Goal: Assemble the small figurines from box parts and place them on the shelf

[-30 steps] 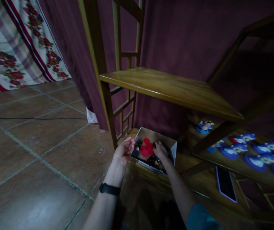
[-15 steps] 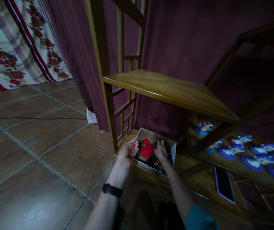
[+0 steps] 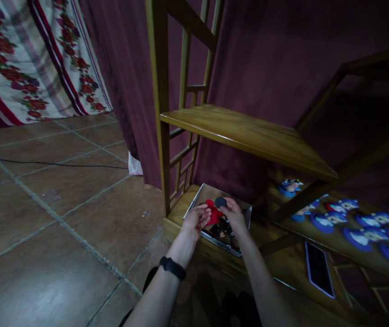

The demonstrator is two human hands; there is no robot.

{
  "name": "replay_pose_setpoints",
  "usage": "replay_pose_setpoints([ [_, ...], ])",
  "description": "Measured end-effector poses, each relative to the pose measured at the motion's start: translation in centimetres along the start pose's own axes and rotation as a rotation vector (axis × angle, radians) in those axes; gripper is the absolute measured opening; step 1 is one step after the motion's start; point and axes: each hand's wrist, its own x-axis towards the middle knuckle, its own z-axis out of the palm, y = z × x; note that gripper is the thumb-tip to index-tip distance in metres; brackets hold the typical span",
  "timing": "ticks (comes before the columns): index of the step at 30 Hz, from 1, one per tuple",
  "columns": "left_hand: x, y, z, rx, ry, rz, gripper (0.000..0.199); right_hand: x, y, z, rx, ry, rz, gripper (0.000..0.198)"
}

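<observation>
My right hand pinches a dark grey round disc by its edge, above a shallow cardboard box. Beside it, on the left, my left hand has its palm turned up and its fingers loosely apart, with nothing seen in them. Several red discs lie in the box, partly covered by my hands. Small dark figurines are heaped at the near side of the box; their details are too dim to make out.
The box stands on the low shelf of a wooden rack, below a higher wooden shelf. Blue-based figurines line a board on the right. A phone lies nearby. A black cable crosses the tiled floor.
My right hand has lifted the dark disc up from the box's contents. My left hand has come closer to it, to the right. The view has shifted slightly.
</observation>
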Motion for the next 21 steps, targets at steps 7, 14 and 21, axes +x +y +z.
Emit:
replay_pose_setpoints([
  [7, -0.9, -1.7, 1.2, -0.108, -0.196, 0.017, 0.015, -4.4, -2.4, 1.4, -0.644, -0.074, -0.302, 0.039],
  [14, -0.8, -1.4, 0.8, -0.201, -0.236, -0.046, 0.016, -5.4, -2.6, 1.3, -0.851, -0.158, -0.389, 0.047],
  [21, -0.8, -0.2, 0.6, -0.24, -0.175, -0.093, 0.025, -3.4, -1.5, -0.4, -0.525, -0.09, -0.205, 0.037],
])
